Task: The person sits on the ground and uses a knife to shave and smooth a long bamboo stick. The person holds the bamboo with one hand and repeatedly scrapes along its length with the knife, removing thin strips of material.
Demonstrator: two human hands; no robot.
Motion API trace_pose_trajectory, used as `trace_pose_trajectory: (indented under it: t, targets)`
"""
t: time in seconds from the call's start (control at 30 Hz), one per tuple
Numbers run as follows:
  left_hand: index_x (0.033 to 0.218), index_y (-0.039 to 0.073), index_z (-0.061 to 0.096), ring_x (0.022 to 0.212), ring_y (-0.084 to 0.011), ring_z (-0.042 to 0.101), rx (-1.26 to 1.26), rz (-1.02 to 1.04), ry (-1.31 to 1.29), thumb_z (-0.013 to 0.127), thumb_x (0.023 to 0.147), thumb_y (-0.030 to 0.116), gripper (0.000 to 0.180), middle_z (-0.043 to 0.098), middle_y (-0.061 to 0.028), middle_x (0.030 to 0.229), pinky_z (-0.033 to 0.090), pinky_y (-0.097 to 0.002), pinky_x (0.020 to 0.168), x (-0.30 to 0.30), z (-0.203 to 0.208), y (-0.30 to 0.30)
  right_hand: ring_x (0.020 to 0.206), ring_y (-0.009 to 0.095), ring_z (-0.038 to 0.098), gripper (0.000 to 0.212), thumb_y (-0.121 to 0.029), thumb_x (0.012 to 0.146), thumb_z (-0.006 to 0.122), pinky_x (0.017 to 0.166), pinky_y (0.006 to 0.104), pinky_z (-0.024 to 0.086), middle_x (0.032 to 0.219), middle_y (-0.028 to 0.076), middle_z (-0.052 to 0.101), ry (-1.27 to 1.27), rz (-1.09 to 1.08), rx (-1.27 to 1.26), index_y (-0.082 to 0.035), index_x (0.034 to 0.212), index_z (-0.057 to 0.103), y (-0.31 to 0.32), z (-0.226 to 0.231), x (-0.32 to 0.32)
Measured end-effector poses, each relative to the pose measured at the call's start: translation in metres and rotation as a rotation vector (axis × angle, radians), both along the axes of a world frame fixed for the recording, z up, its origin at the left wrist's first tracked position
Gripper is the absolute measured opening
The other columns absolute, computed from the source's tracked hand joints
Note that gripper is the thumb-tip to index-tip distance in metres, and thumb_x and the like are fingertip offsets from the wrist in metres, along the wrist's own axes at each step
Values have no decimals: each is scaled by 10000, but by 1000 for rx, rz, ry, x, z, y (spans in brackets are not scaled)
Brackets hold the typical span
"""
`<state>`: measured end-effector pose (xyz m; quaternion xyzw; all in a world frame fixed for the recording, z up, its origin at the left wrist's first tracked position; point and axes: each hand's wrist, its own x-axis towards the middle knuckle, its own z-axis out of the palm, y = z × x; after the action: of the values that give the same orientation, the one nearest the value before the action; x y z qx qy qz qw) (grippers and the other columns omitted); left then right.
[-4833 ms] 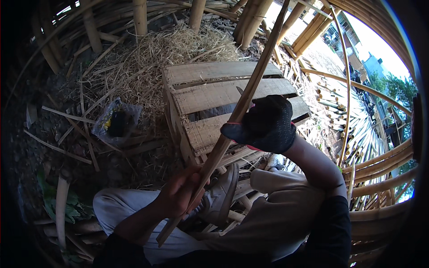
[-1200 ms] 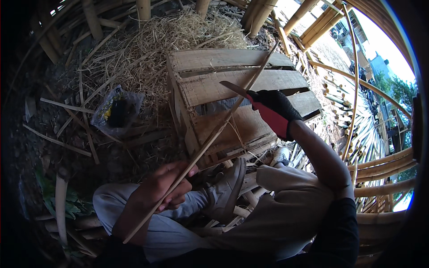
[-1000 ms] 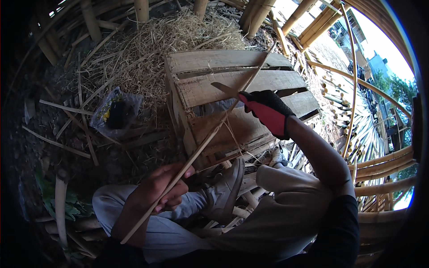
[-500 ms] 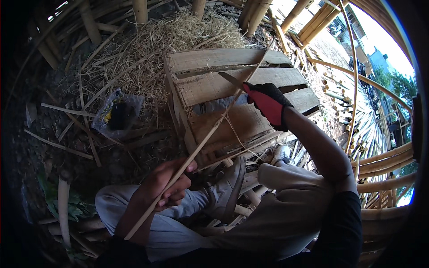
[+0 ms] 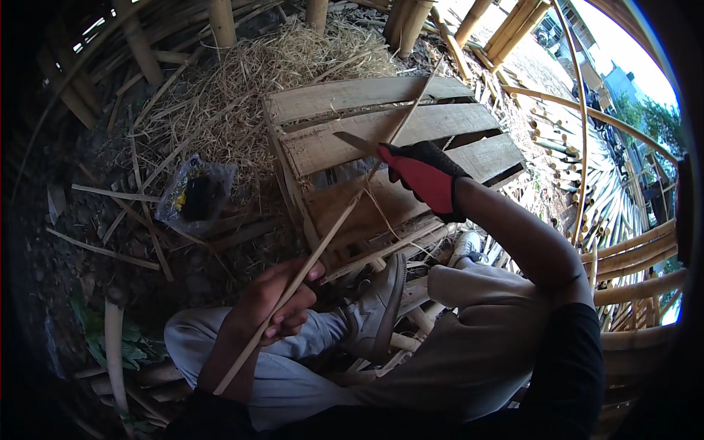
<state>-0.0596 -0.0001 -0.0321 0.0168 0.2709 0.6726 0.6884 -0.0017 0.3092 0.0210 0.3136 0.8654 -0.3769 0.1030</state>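
A long, thin bamboo strip (image 5: pixel 331 233) runs slantwise from my left forearm up over a slatted wooden crate (image 5: pixel 334 150). My bare left hand (image 5: pixel 279 302) is closed round its lower part. My right hand (image 5: pixel 425 176), in a red and black glove, grips a knife whose blade (image 5: pixel 355 142) points left over the crate's slats. The gloved fingers are at the strip, with the knife lying across it; whether the edge bites into it I cannot tell. A thin curled shaving (image 5: pixel 380 211) hangs from the strip below the glove.
A heap of dry straw-like shavings (image 5: pixel 227 95) lies behind the crate. To the left are a clear plastic bag (image 5: pixel 196 192) with dark and yellow contents and loose strips (image 5: pixel 103 248). Bamboo poles (image 5: pixel 631 286) stand at right; my shoe (image 5: pixel 378 308) is below the crate.
My right hand with the knife has moved left and slightly down along the strip, toward my left hand. The left hand keeps its hold almost in place.
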Motion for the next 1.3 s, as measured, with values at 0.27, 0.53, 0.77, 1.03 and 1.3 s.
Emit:
trace_pose_trajectory:
  t: [0.27, 0.53, 0.77, 1.03, 1.3]
  targets:
    - [1046, 57, 391, 253, -69, 360, 40, 15, -21, 271, 1044, 176, 170, 406, -9, 440, 246, -190, 214, -3, -1, -1, 503, 54, 440, 228, -268, 977, 533, 447, 232, 346, 642, -46, 496, 30, 69, -309, -75, 947, 651, -16, 14, 7]
    - [1046, 52, 382, 255, -85, 388, 70, 3, -96, 256, 1045, 176, 177, 402, -8, 436, 229, -200, 217, -4, -4, -5, 455, 59, 395, 214, -297, 984, 542, 423, 232, 300, 603, -59, 437, -137, -54, -577, -104, 933, 620, -47, 23, 20]
    - [1059, 59, 380, 253, -88, 395, 15, 6, -11, 269, 1051, 212, 188, 400, -13, 428, 229, -202, 226, -4, -9, 0, 470, 85, 477, 204, -277, 945, 567, 422, 261, 347, 608, -27, 510, -116, 14, -675, -93, 928, 654, -31, 18, 25]
    - [1030, 61, 392, 251, -81, 377, 71, -32, -95, 262, 1047, 185, 181, 409, -16, 436, 224, -200, 228, -2, -6, 2, 441, 62, 407, 236, -294, 951, 554, 416, 251, 315, 580, -53, 458, 39, -162, -574, -81, 878, 627, -8, 13, 17]
    - [1035, 59, 386, 249, -77, 357, 35, -2, -38, 274, 1035, 158, 149, 405, -12, 434, 224, -201, 226, -3, -6, 4, 418, 105, 428, 202, -263, 901, 570, 400, 284, 319, 573, -22, 462, 94, -387, -625, -75, 882, 643, -11, 16, 5]
